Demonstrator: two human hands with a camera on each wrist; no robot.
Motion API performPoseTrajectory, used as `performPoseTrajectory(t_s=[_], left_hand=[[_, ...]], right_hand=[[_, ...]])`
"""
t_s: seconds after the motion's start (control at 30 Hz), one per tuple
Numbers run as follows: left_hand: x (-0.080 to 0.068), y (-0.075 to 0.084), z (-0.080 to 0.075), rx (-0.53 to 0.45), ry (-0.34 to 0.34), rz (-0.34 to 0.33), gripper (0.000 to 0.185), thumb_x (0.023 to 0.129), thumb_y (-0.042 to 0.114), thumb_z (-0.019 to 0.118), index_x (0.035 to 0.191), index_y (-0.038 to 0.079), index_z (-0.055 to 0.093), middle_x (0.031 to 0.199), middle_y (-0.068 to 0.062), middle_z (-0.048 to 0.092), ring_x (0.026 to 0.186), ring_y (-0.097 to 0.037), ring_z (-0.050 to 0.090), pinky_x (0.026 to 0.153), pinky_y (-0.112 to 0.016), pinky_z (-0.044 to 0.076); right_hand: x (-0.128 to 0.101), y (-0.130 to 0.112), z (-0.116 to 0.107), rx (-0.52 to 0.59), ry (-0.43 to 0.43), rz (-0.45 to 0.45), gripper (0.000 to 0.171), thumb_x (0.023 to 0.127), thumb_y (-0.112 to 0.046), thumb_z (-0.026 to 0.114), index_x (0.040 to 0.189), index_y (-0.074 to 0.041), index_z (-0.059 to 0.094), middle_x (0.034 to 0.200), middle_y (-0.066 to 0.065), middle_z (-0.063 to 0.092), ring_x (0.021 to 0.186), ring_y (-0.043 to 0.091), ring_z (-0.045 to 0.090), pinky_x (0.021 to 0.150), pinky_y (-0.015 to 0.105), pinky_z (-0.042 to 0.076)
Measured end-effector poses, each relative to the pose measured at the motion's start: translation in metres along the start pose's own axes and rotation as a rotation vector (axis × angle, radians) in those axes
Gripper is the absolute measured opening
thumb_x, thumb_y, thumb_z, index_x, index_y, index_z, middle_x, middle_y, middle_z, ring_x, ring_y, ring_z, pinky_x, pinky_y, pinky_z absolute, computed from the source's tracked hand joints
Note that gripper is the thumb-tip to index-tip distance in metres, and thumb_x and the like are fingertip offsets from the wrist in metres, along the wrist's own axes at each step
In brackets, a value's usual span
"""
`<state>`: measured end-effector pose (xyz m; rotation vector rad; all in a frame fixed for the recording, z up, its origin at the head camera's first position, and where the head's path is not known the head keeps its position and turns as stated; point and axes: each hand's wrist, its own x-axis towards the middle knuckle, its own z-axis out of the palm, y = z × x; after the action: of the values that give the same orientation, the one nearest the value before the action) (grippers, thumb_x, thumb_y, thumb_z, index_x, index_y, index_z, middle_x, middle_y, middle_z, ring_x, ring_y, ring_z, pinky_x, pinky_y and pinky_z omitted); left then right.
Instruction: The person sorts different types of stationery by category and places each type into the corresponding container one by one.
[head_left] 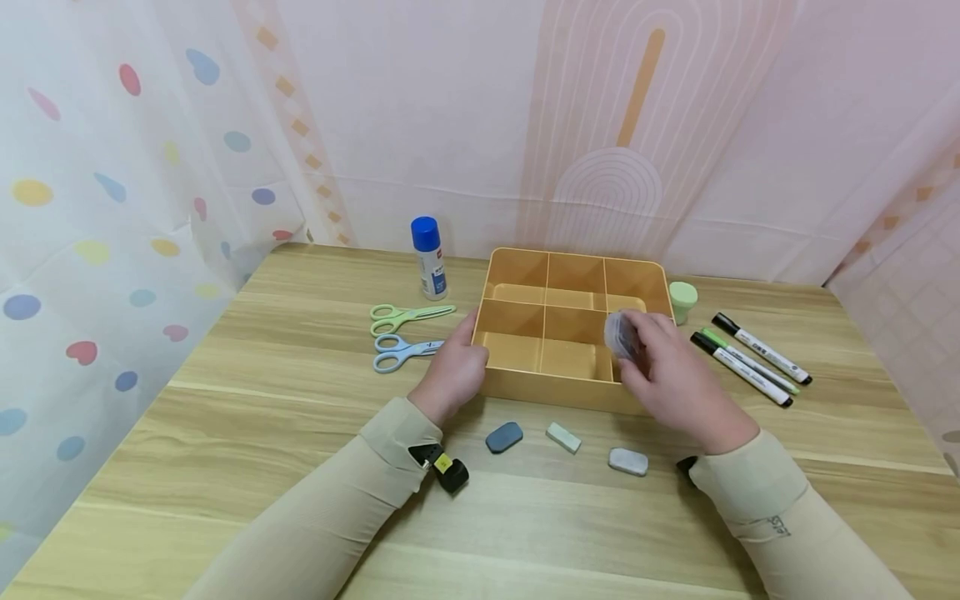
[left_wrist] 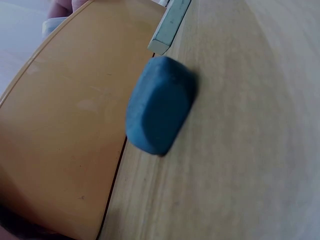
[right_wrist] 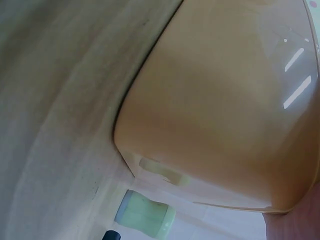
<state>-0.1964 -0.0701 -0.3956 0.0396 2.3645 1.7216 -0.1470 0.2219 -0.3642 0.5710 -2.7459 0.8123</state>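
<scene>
A small grey eraser is pinched in the fingers of the right hand, right of centre in the head view, and it is held just over the front right compartment of the orange tray. The eraser is seen end-on, tipped up, so its long axis cannot be read with any certainty. The open compartment lies directly below and slightly left of the grip, with the tray's front wall between the wrist and that cell.

The left hand is curled against the tray's front left corner, apparently steadying it; whether the fingers wrap the rim cannot be told. So the right hand is plainly the nearer one to the held eraser.

Lower in the frame, three more erasers are lined up on the wooden table just in front of the tray: a dark blue eraser, a pale green eraser and a light grey eraser. The dark blue one is seen close beside the tray wall in the left wrist view. Of the three, the light grey one lies nearest the right wrist.
</scene>
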Motion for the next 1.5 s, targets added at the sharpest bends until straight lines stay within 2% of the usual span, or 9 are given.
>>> performPoseTrajectory(t_s=[0.23,0.63,0.93,1.5], left_hand=[[0.0003,-0.0007,0.0005,0.002,0.005,-0.021,0.078,0.095,0.001,0.036,0.170,0.018,0.021,0.171,-0.010,0.035,0.155,-0.035,0.038,0.129,-0.055,0.029],[-0.0012,0.0010,0.0000,0.008,-0.001,-0.028,0.077,0.096,0.001,0.035,0.170,0.019,0.021,0.171,-0.009,0.034,0.155,-0.035,0.037,0.128,-0.057,0.029],[-0.0008,0.0004,0.0001,0.008,0.005,-0.029,0.078,0.095,0.001,0.035,0.170,0.019,0.022,0.171,-0.010,0.035,0.154,-0.035,0.038,0.129,-0.056,0.028],[-0.0023,0.0009,-0.0003,0.001,0.005,-0.010,0.078,0.095,0.001,0.035,0.170,0.018,0.022,0.169,-0.011,0.037,0.152,-0.035,0.041,0.128,-0.055,0.031]], right_hand=[[0.0019,-0.0032,-0.0032,0.010,-0.039,0.012,0.056,0.098,-0.006,0.065,0.150,0.002,0.047,0.134,0.024,0.057,0.111,0.035,0.057,0.092,0.052,0.054],[0.0060,-0.0027,-0.0047,-0.038,-0.099,0.008,0.054,0.099,-0.011,0.064,0.151,-0.001,0.048,0.121,0.017,0.060,0.098,0.027,0.058,0.084,0.044,0.052],[0.0071,-0.0028,-0.0057,-0.023,-0.124,0.030,0.054,0.100,-0.011,0.062,0.151,-0.002,0.048,0.129,0.018,0.059,0.104,0.029,0.060,0.090,0.046,0.053],[0.0076,-0.0055,-0.0083,-0.024,-0.152,0.052,0.057,0.101,-0.011,0.062,0.155,0.000,0.045,0.132,0.019,0.060,0.109,0.031,0.061,0.093,0.050,0.054]])
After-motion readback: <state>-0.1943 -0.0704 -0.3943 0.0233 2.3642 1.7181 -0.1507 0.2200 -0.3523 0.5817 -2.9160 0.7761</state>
